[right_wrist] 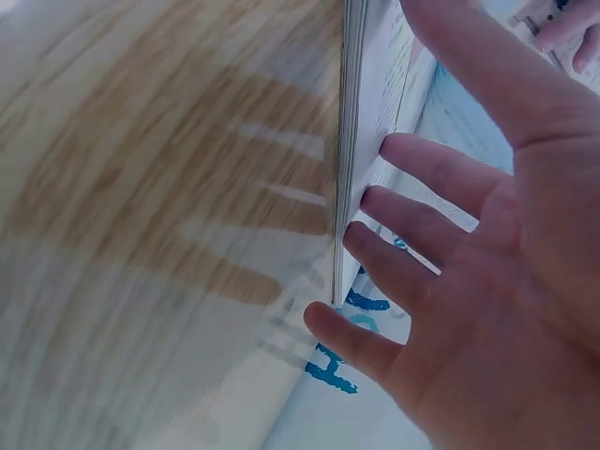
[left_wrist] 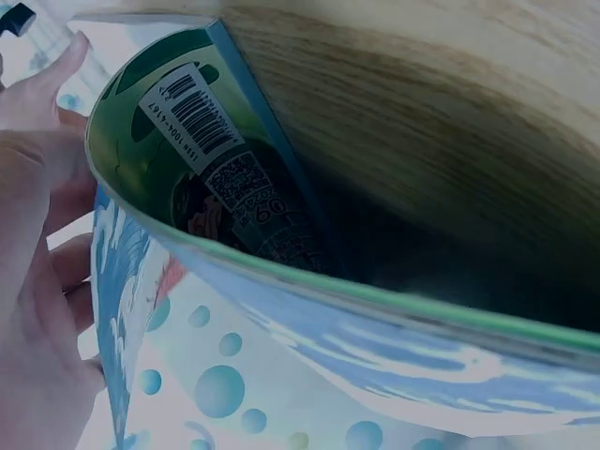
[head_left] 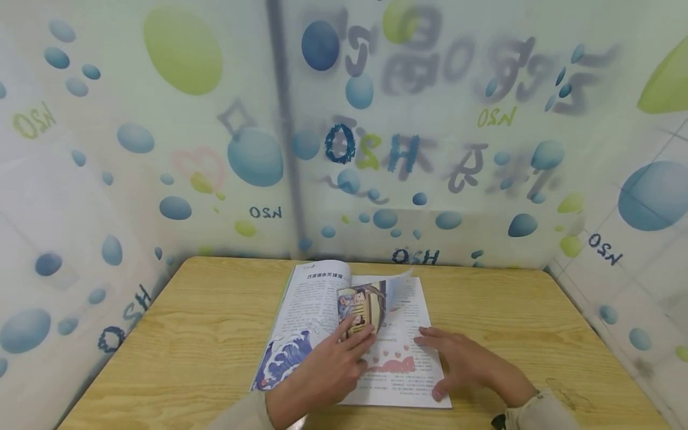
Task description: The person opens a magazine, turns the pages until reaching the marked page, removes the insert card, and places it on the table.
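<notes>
An open magazine (head_left: 301, 310) lies on the table, printed with text and a blue wave picture on its left side. One page (head_left: 371, 301) with a cartoon illustration is lifted and curls over the middle. My left hand (head_left: 335, 364) reaches across the left side, its outstretched fingers touching the lower part of that curled page. In the left wrist view the magazine's bent cover (left_wrist: 187, 103) shows a barcode. My right hand (head_left: 464, 361) is spread over the magazine's right edge, with fingertips at the page stack's edge (right_wrist: 349, 141) in the right wrist view.
The wooden table (head_left: 204, 328) extends around the magazine on both sides. Behind it and at the sides hang pale curtains (head_left: 322, 197) with blue and green drops and lettering.
</notes>
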{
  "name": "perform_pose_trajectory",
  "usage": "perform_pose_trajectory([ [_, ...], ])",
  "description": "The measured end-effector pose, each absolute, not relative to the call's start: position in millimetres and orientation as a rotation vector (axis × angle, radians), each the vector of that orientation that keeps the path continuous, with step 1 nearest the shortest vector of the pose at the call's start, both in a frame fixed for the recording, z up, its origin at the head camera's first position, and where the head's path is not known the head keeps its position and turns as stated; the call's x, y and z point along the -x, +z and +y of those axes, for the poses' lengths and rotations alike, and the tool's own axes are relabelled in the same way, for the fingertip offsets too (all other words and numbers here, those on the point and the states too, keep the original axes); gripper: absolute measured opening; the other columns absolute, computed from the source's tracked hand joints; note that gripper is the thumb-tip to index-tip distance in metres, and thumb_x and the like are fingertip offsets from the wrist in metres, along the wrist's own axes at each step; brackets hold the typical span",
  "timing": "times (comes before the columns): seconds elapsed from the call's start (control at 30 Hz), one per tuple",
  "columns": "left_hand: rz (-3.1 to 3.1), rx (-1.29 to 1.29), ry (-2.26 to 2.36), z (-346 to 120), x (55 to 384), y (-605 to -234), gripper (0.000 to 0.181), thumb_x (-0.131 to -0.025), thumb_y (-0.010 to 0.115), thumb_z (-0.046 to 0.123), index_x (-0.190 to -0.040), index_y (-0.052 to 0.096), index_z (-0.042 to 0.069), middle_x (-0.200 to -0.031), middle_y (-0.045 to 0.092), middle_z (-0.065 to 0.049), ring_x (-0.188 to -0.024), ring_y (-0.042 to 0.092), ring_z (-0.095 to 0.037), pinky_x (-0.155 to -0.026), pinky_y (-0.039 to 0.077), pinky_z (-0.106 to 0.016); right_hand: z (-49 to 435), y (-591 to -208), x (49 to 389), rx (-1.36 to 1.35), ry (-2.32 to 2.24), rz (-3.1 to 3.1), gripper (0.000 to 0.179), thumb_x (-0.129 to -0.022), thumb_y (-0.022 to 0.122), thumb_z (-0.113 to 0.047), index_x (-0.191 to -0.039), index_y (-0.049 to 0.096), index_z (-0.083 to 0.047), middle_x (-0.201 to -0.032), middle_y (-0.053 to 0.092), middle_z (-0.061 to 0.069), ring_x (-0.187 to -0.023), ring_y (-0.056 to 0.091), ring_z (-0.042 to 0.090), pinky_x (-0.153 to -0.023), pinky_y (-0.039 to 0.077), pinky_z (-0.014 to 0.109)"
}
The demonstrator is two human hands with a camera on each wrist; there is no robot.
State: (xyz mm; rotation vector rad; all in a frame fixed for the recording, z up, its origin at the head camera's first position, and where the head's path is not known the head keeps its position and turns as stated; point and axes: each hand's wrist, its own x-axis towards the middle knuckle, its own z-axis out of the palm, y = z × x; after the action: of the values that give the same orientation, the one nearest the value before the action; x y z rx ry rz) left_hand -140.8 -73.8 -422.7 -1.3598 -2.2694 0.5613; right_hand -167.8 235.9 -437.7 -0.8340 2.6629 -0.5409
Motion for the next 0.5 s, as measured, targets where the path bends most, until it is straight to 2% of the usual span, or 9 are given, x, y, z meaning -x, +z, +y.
perform_pose_trajectory([
  [0.27, -2.403, 1.305, 0.552, -74.0, 143.6, -417.6, 0.024, -0.090, 0.062, 0.041, -0.100, 0.077, 0.026, -0.141, 0.058, -0.001, -0.143, 0.037, -0.023, -0.116, 0.021, -0.057, 234.3, -437.6, 166.6, 0.831, -0.523, 2.677, 0.094, -0.066, 0.086, -0.052, -0.143, 0.054, -0.008, -0.151, 0.044, 0.018, -0.134, 0.044, 0.045, -0.104, 0.037, 0.063],
  [0.5, -2.520, 1.201, 0.523, -78.6, 147.4, -414.4, 0.030, -0.087, 0.065, 0.050, -0.101, 0.077, 0.026, -0.135, 0.061, -0.002, -0.136, 0.046, -0.024, -0.109, 0.031, -0.063, 233.0, -434.9, 164.5, 0.792, -0.534, 2.673, 0.094, -0.066, 0.086, -0.051, -0.143, 0.053, -0.008, -0.152, 0.043, 0.017, -0.135, 0.042, 0.045, -0.105, 0.036, 0.065],
])
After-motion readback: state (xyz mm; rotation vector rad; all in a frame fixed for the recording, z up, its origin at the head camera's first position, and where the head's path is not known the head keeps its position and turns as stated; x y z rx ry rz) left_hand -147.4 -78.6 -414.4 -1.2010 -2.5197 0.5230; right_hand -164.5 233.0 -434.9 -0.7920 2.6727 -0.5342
